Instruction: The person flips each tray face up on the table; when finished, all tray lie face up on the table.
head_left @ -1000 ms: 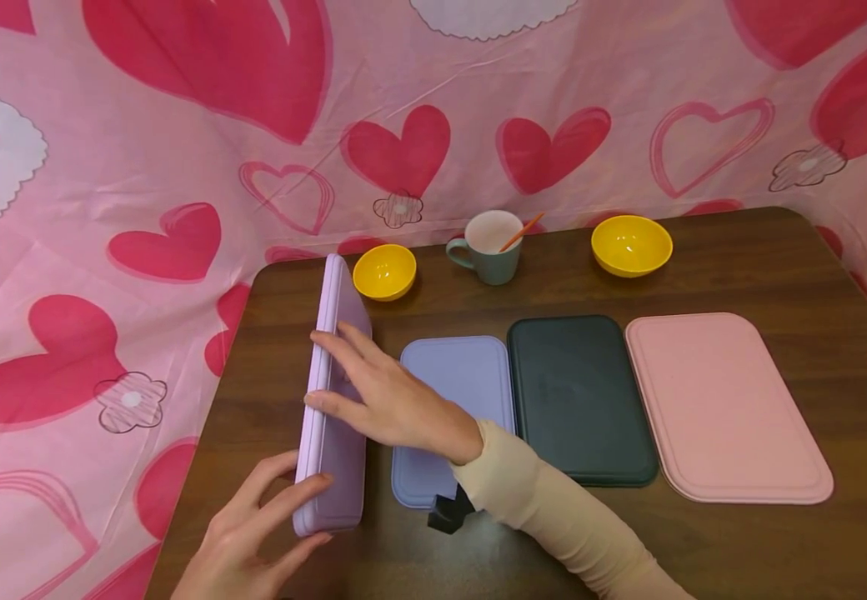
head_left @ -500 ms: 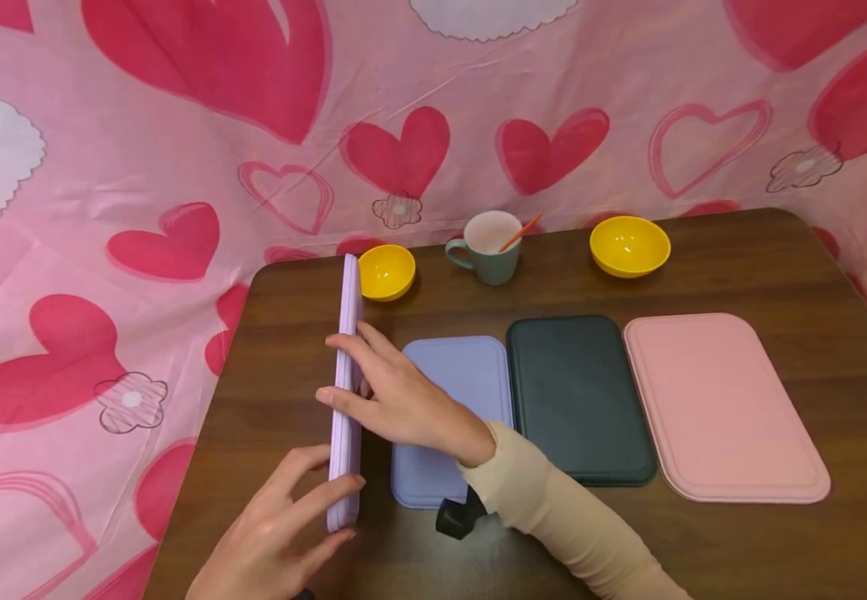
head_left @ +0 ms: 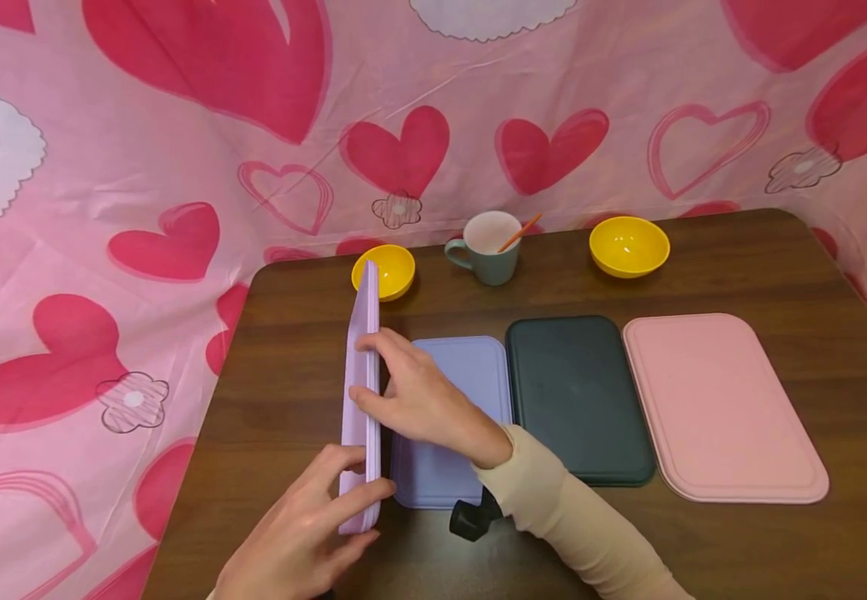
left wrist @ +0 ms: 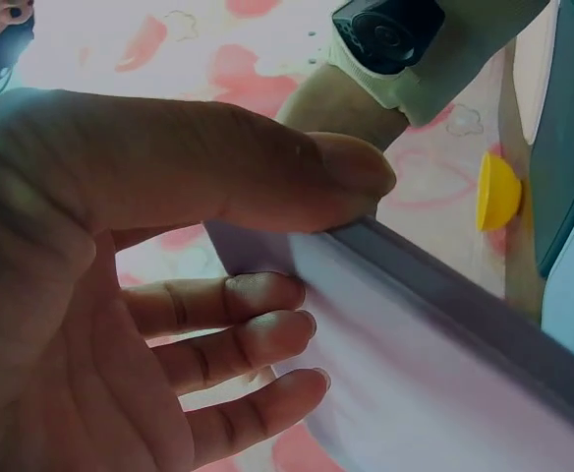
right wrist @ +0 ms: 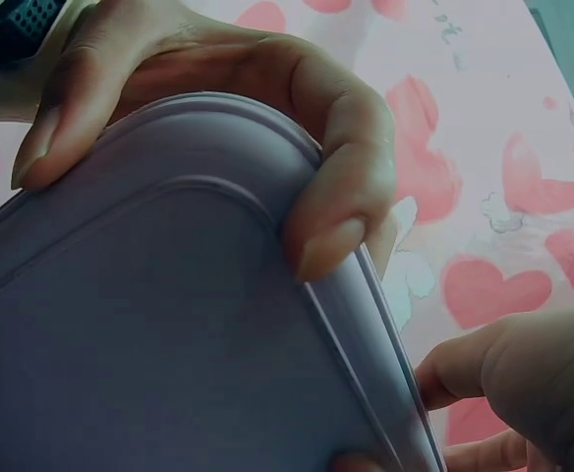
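A lilac rectangular panel [head_left: 356,425] with rounded corners and a ridged rim stands on edge above the table's left part, seen nearly edge-on in the head view. My left hand [head_left: 291,533] grips its near end, thumb on one side and fingers on the other, as the left wrist view shows. Farther along, my right hand [head_left: 422,404] holds the same panel across its edge. In the right wrist view the right fingers curl over a rounded corner of the lilac panel [right wrist: 149,344]. A periwinkle panel [head_left: 471,375] lies flat just right of it, partly hidden by the right hand.
Beside the periwinkle panel lie a dark green panel [head_left: 579,400] and a pink panel [head_left: 726,408]. Along the back stand a small yellow bowl [head_left: 396,271], a teal mug [head_left: 495,262] holding an orange stick, and another yellow bowl [head_left: 629,247]. A heart-patterned cloth [head_left: 291,83] hangs behind.
Both hands have moved right together with the lilac panel. It has turned, so its left face now shows where its right face showed before. The things on the table stayed put.
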Tool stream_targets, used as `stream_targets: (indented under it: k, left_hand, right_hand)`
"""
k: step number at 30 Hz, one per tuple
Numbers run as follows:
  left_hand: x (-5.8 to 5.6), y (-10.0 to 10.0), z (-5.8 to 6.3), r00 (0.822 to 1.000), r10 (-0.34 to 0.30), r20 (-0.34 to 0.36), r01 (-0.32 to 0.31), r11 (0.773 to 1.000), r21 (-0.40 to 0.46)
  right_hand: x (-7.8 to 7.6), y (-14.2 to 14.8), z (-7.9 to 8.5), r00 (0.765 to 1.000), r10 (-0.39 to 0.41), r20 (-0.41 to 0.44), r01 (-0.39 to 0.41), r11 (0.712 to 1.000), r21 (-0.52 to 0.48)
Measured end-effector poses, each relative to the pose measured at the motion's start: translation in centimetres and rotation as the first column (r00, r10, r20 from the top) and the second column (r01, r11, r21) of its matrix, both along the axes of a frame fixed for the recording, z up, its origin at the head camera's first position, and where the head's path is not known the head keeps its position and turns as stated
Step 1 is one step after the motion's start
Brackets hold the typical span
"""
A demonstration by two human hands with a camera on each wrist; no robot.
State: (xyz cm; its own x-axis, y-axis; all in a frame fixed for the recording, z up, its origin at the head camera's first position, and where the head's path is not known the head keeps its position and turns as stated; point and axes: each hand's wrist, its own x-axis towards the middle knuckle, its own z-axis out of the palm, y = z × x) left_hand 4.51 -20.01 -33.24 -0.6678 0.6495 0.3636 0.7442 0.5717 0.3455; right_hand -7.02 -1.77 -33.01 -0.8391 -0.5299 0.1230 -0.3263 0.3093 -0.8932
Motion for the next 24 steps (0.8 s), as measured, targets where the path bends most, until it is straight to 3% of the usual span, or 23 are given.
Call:
stream_targets:
  k: [13, 20, 24]
  left_hand:
    - [-0.3, 1.0, -1.0, 0.998, -0.05, -0.032, 0.048, 0.998, -0.05]
    - [-0.2, 0.8, -0.9, 0.999, -0.039, -0.01, 0.039, 0.997, -0.061]
    - [0.0, 0.1, -0.7, 1.0, -0.013, 0.026, 0.014, 1.0, -0.007]
  right_hand:
    - [0.2, 1.5, -1.3, 0.979, -0.06, 0.197, 0.071, 0.996, -0.048]
    - [0.3, 1.6, -1.7, 0.969, -0.077, 0.236, 0.093, 0.994, -0.059]
    - [0.2, 1.7, -2.0, 0.968, -0.088, 0.236, 0.105, 0.993, -0.059]
